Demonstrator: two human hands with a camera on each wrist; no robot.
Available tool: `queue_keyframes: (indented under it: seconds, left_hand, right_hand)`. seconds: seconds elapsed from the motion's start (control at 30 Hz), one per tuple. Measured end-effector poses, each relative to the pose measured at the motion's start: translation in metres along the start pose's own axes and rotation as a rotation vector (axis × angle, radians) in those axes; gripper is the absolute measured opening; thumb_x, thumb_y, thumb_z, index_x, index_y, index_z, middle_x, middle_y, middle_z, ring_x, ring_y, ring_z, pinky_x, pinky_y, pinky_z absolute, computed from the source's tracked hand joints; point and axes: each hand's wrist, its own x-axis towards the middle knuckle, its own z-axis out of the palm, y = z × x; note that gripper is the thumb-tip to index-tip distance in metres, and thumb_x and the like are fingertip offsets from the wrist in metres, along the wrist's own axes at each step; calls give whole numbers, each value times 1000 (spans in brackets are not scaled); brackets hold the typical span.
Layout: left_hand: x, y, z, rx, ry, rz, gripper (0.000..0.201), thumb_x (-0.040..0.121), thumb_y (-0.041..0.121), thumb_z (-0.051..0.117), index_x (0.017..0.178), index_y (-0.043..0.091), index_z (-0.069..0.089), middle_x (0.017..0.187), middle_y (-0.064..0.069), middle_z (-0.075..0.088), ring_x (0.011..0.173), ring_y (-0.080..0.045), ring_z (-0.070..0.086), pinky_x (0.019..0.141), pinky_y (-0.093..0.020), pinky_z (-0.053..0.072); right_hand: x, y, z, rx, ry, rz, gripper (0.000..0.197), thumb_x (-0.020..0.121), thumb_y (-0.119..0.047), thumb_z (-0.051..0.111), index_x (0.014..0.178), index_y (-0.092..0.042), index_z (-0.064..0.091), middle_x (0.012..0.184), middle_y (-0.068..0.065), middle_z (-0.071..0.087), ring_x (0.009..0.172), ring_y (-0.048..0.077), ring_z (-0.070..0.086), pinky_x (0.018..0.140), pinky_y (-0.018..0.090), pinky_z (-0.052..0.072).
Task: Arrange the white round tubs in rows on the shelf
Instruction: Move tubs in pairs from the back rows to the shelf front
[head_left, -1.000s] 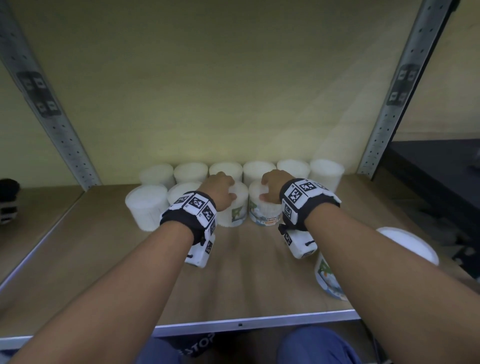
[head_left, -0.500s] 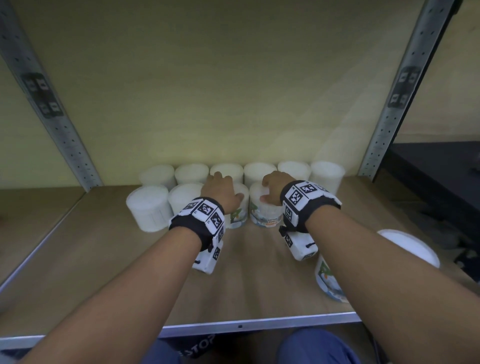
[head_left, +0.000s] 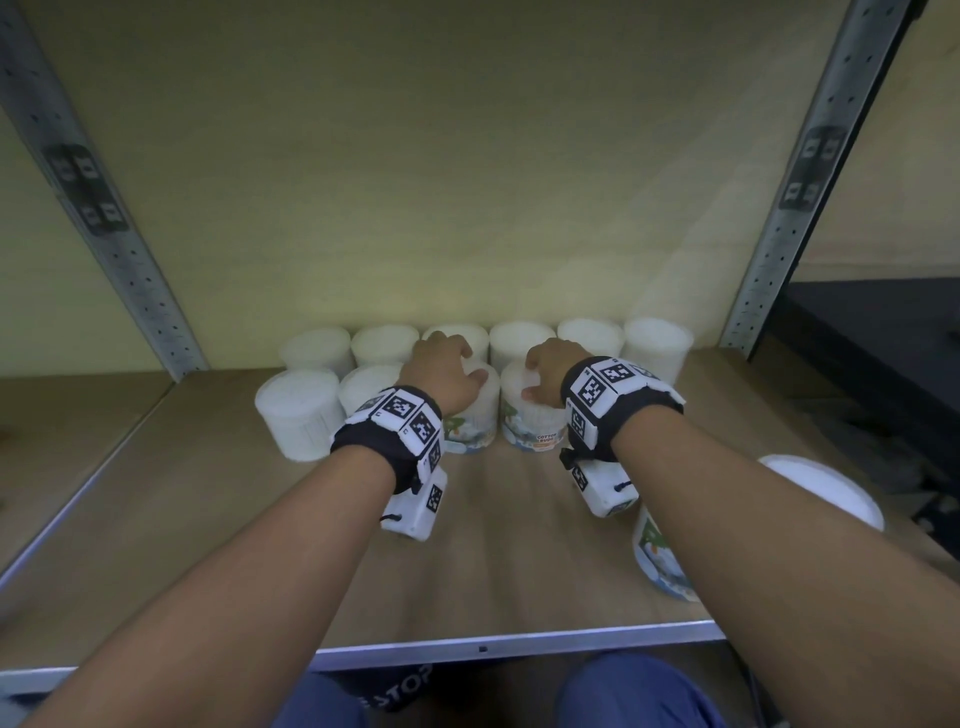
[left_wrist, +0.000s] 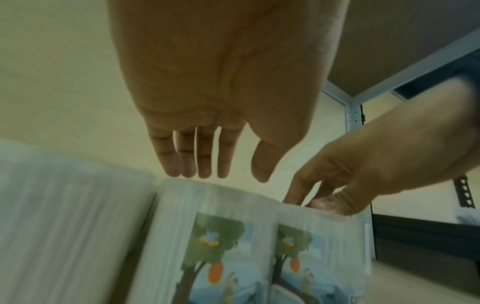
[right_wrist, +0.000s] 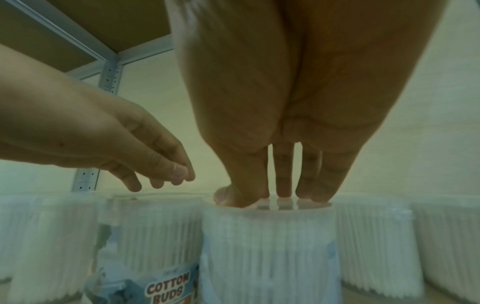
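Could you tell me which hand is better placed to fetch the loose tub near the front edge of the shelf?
Right, probably. The loose tub stands by the shelf's front right, directly under the right forearm, so the right hand need only draw back. The left hand would have to cross over.

The left hand (head_left: 445, 374) has lifted off the tub below it (head_left: 475, 415), fingers now straight and hovering just above its lid. The right hand's fingertips (right_wrist: 283, 193) now press flat on the neighbouring tub's lid (right_wrist: 272, 207).
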Motion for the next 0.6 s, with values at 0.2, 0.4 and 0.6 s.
queue_keyframes:
  seconds: [0.2, 0.4, 0.6]
  left_hand:
    - [-1, 1, 9, 215, -40, -48, 55, 89, 48, 54, 127, 9, 51, 134, -15, 43, 126, -31, 40, 100, -41, 42]
    - [4, 2, 1, 235, -161, -28, 54, 90, 42, 55, 136, 16, 46, 140, -10, 42, 130, -29, 41, 105, -45, 40]
    - [6, -1, -7, 180, -261, -10, 48, 90, 18, 53, 137, 27, 44, 146, -1, 40, 132, -25, 42, 109, -43, 37]
  right_hand:
    - [0, 1, 2, -1, 9, -2, 53, 93, -37, 55, 134, -4, 49, 137, 15, 50, 125, 29, 51, 104, 35, 43]
    - [3, 1, 1, -1, 6, -3, 52, 93, -38, 56, 132, -5, 51, 136, 14, 52, 124, 28, 52, 104, 34, 44]
    - [3, 1, 0, 0, 13, 1, 52, 93, -38, 56, 133, -4, 51, 138, 13, 51, 125, 28, 52, 104, 34, 44]
